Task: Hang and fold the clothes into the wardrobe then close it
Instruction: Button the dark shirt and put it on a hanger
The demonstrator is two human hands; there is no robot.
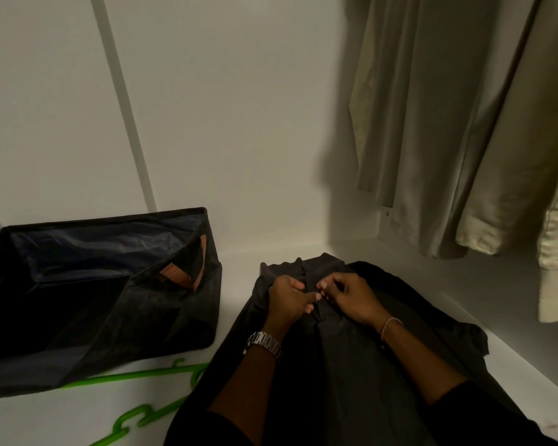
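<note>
A black garment (342, 365) lies spread on the white wardrobe floor (239, 284), its collar end toward the back wall. My left hand (285, 300), with a metal watch on the wrist, pinches the fabric near the collar. My right hand (348, 297), wearing a thin bracelet, pinches the fabric just beside it, fingertips almost touching the left hand's. Both hands sit over the garment's front opening.
A dark fabric storage box (94, 294) with a brown handle stands collapsed at the left. Green plastic hangers (136, 413) lie on the floor in front of it. Pale beige clothes (464, 140) hang at the upper right above the floor.
</note>
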